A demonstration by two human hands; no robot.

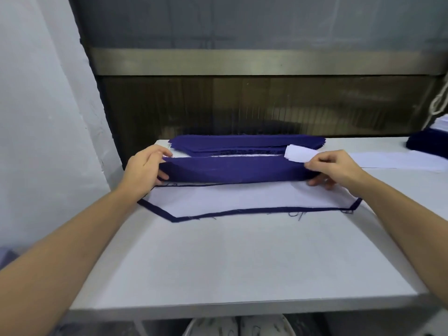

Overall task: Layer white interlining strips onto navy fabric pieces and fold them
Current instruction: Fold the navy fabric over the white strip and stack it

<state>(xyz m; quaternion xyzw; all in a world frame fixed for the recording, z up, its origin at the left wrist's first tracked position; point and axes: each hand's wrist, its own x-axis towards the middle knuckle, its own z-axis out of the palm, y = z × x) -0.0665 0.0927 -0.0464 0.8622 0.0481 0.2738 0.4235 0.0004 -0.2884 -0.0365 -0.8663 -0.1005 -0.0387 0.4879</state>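
Head view is showing the left hand gripping the left end of a navy fabric piece, fingers curled under its raised fold; the right hand is pinching the right end; the piece is lying across the white table, its far half lifting over the white interlining strip; a navy stack is sitting just behind.

A white worktable with a thick front edge filled the lower view under soft, even light. A pale, plain wall rose on the left. Behind the table stood a dark brown ribbed panel, topped by 1 dull metal band and a grey sheet. A white cord hung at far right.
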